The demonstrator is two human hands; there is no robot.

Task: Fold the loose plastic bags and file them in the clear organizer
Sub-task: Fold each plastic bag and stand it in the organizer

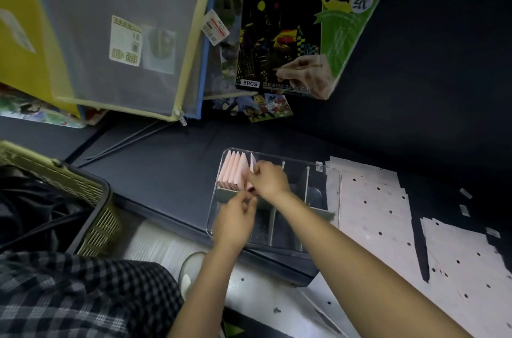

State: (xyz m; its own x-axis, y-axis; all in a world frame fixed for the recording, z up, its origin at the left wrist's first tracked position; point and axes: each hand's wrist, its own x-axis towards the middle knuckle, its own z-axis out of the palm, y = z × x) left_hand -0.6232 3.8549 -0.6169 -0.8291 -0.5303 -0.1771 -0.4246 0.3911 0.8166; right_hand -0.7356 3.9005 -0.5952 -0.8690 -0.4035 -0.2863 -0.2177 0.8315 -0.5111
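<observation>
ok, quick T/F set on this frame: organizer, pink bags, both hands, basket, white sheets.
1. The folded pink bags stand on edge in the far-left compartment of the clear organizer. True.
2. The right hand rests on the white perforated sheets. False: it is over the organizer, fingers at the rightmost pink bag.
3. The left hand is over the organizer's near-left part, fingers curled. True; what it grips, if anything, is unclear.
4. The olive basket sits right of the organizer. False: it is to the left, near the checked sleeve.
5. Every organizer compartment holds pink bags. False: the right-hand compartments show none.
</observation>
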